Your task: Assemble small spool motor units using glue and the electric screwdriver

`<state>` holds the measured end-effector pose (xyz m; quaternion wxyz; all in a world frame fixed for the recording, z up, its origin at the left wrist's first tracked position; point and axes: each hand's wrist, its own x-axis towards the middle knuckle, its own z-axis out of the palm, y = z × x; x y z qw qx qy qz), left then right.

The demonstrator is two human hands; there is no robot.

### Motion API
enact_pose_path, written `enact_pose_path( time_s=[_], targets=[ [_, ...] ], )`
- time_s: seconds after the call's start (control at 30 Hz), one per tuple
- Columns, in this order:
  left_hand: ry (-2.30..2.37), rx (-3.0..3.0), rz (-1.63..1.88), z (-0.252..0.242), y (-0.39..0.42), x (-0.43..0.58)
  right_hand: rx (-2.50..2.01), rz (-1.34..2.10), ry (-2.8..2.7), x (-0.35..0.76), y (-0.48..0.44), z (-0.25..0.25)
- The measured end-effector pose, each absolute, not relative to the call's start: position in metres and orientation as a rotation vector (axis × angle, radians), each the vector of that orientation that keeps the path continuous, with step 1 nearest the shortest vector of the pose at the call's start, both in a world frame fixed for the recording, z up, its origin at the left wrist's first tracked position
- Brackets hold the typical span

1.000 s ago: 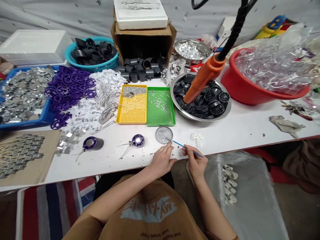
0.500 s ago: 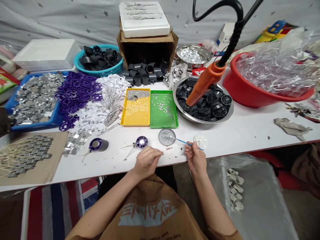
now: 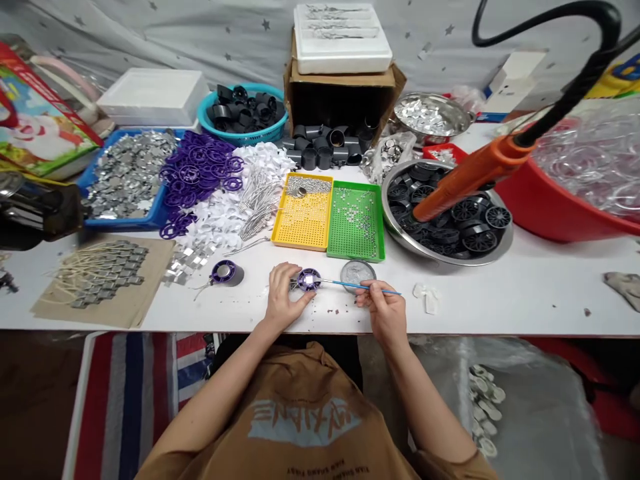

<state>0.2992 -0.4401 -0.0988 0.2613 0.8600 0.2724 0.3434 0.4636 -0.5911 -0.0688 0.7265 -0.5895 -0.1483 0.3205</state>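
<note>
My left hand (image 3: 283,296) grips a small purple wheel piece (image 3: 309,279) with a silver centre, holding it on the white table (image 3: 500,300) near the front edge. My right hand (image 3: 384,308) pinches a thin blue stick (image 3: 367,287) whose tip reaches left to the purple piece. A round silver lid of glittery material (image 3: 357,272) lies just behind the stick. A second purple-capped black cylinder (image 3: 227,273) lies to the left of my left hand.
Yellow tray (image 3: 303,213) and green tray (image 3: 357,221) hold small metal bits. A steel bowl of black wheels (image 3: 450,220) has an orange tool (image 3: 465,177) hanging over it. Purple rings (image 3: 197,163), white pieces (image 3: 260,163), silver squares in a blue tray (image 3: 125,173), a red basin (image 3: 565,213) surround.
My left hand moved left and took hold of the purple wheel piece. My right hand swung the blue stick's tip from the silver lid to that piece. The view shifted left.
</note>
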Motion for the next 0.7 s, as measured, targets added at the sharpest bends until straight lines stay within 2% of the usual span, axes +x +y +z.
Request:
enact_pose_path(
  time_s=[0.4,0.7],
  targets=[
    [0.663,2.364,0.833,-0.089,-0.433,0.298,-1.399,0.79,-0.443,0.476,-0.578,-0.074],
    [0.647,2.343,0.825,-0.086,-0.431,0.299,-1.525,0.698,-0.698,0.472,-0.582,-0.047]
  ],
)
